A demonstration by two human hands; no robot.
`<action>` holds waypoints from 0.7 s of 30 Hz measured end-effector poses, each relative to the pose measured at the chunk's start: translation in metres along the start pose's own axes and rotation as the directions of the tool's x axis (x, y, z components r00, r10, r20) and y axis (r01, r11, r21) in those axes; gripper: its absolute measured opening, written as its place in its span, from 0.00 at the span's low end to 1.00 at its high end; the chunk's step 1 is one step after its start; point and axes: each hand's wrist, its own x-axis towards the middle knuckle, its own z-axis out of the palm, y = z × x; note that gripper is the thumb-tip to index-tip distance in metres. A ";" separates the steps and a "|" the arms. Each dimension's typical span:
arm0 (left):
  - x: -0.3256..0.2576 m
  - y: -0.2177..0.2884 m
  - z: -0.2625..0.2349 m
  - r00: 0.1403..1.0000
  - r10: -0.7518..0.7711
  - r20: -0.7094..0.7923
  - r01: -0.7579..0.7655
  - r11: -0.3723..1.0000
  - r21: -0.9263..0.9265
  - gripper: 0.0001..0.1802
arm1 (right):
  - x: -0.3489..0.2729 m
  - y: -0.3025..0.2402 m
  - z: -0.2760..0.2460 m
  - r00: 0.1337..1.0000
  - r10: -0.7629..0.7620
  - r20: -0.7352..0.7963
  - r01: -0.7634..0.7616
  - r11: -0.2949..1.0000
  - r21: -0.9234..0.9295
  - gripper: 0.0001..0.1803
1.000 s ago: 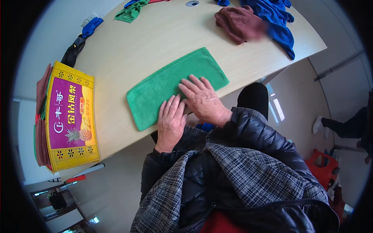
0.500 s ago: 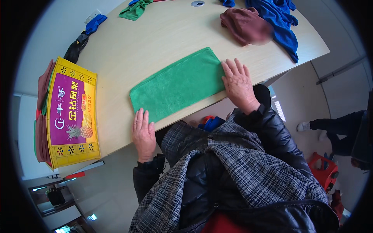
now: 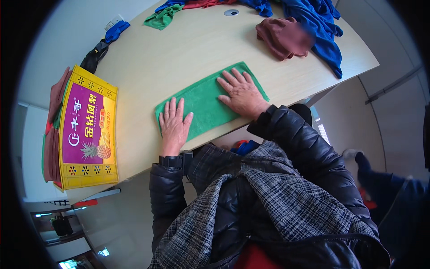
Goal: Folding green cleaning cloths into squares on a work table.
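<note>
Flanking green towel (image 3: 204,98): box (image 3: 87,127), clothes (image 3: 309,22).

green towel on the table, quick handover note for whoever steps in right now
Left hand: open, flat, palm down on the near left end of the green towel.
Right hand: open, flat on the towel's right end.
Towel: spread as a long strip near the table edge, looks folded once.
Nearby: yellow and purple box on the left, maroon cloth and blue cloth at the far side.
Left: any further folds not yet made; other cloths lie crumpled.

You had a plain green cloth (image 3: 204,101), a yellow-and-purple box (image 3: 87,130), maroon (image 3: 282,38) and blue cloths (image 3: 320,27).
</note>
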 end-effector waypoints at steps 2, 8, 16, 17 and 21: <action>-0.006 -0.011 0.005 0.999 -0.045 0.017 0.046 0.999 -0.020 0.36 | -0.004 0.007 0.000 0.998 0.052 -0.025 -0.052 0.998 -0.022 0.35; -0.019 -0.026 -0.004 0.965 -0.256 0.049 0.257 0.966 -0.013 0.36 | -0.009 0.013 -0.010 0.987 0.157 -0.034 -0.158 0.987 -0.043 0.35; -0.041 0.017 -0.009 0.994 -0.106 0.022 0.106 0.994 -0.023 0.36 | -0.039 -0.002 -0.010 0.995 0.087 -0.050 -0.087 0.996 -0.008 0.35; -0.044 0.015 -0.010 0.994 -0.110 0.022 0.111 0.994 -0.021 0.36 | -0.041 0.003 -0.011 0.994 0.095 -0.047 -0.095 0.995 -0.019 0.34; -0.053 0.001 -0.018 0.982 -0.178 0.070 0.183 0.981 -0.068 0.35 | -0.042 0.013 -0.020 0.990 0.137 -0.036 -0.139 0.989 -0.059 0.34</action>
